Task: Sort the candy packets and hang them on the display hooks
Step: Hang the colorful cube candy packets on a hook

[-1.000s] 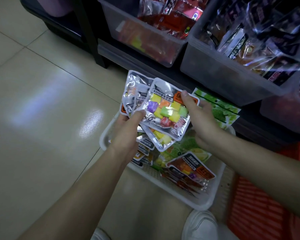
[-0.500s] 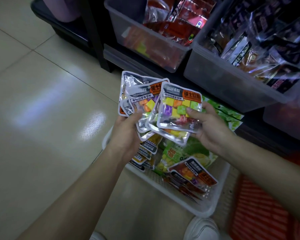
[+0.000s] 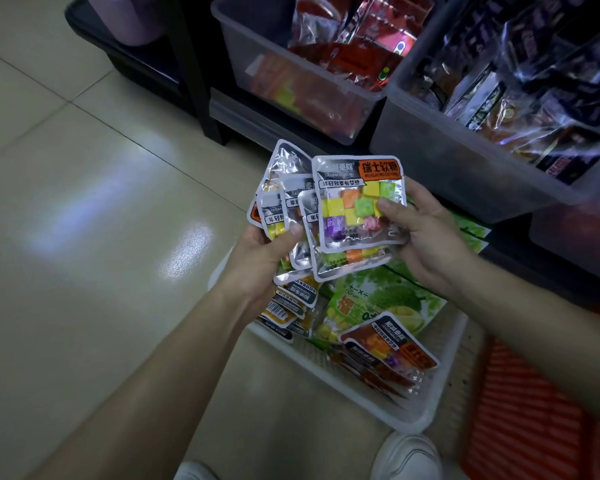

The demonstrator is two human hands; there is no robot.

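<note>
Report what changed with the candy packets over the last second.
The right hand turned the front packet upright, label on top, and brought it square onto the fanned packets, now pinching its right edge. The left hand holds the fan as before; the white basket is unmoved.

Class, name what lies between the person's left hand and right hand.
Head view: a fan of candy packets fills the gap; the left hand grips its left side, the right hand pinches the front packet.
</note>
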